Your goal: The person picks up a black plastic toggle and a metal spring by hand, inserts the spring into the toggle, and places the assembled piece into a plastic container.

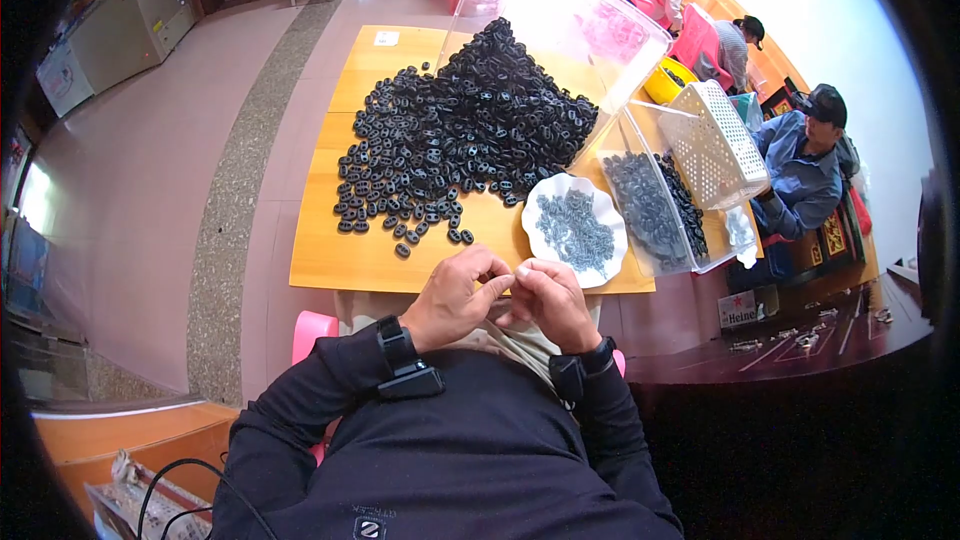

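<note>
My left hand [458, 298] and my right hand [550, 306] meet at the near edge of the yellow table [315, 240], thumbs and fingertips pinched together. Whatever sits between the fingers is too small or hidden to make out. Just beyond them spreads a large heap of small black oval pieces with two holes [470, 115], a few lying loose nearest my left hand. To the right of my fingers stands a white scalloped plate [533, 230] holding many small grey metal pieces [575, 230].
A clear plastic tub [625, 70] lies tipped behind the heap. At right, a clear bin [690, 262] contains more black pieces, with a white perforated basket [722, 140] resting above it. A co-worker in blue [805, 165] sits beyond; other people and pink chairs [697, 45] are farther back.
</note>
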{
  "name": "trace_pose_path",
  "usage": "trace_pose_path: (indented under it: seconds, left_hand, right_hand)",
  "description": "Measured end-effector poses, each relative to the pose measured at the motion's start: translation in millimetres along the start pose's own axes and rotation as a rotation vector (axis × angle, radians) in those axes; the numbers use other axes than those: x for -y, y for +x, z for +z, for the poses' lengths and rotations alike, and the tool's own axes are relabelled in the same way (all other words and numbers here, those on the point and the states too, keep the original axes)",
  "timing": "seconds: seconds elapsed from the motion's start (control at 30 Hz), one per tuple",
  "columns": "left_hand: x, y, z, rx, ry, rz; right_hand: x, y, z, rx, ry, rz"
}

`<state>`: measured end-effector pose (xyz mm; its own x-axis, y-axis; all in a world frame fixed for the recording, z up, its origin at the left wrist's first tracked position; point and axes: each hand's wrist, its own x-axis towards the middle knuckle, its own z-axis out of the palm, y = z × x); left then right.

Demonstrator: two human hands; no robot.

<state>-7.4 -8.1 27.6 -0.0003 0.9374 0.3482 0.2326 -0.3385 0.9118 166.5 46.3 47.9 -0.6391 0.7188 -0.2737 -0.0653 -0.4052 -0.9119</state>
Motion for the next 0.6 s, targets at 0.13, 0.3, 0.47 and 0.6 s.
trace_pose_path:
  seconds: [0.13,0.3,0.47,0.6]
  left_hand:
    - [-2,0,-2,0.036,0.032,0.001]
    - [5,-2,-1,0.008,-0.053,-0.080]
    - [9,-1,0,-0.037,-0.152,-0.141]
    - [8,0,0,-0.054,-0.090,-0.115]
  right_hand:
    - [4,-1,-1,0.025,0.116,0.087]
    - [2,0,1,0.009,-0.292,-0.141]
    - [-3,2,0,0.006,-0.325,-0.242]
    - [-9,4,-3,-0.017,-0.521,-0.372]
